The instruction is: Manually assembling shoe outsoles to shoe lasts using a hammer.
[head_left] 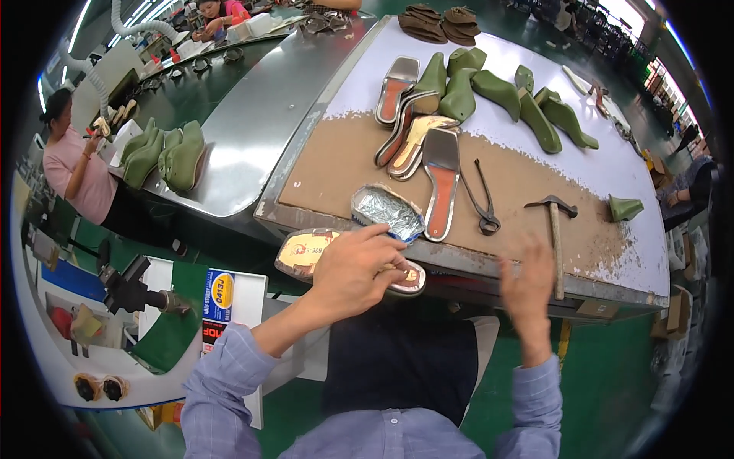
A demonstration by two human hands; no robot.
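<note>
My left hand [361, 271] is closed around the middle of a yellow-faced insole [300, 251], just off the table's front edge. Its rounded ends show on either side of the hand; whatever lies beneath it is hidden. Farther right, my right hand [527, 283] is raised near the same edge, blurred, thumb and fingers apart, holding nothing that I can see. Between the hands and the insoles sits a shallow container [388, 211] of small shiny silver pieces. Pincers [482, 200] lie with handles pointing away, and a wooden-handled hammer [556, 237] rests near my right hand.
Orange-and-grey insoles [441, 180] overlap on the table's brown board [321, 164]. Green shoe lasts [497, 96] lie behind them, and one green piece [625, 208] sits far right. More lasts [182, 157] stand on the metal bench [252, 130]. A person [73, 153] works at left.
</note>
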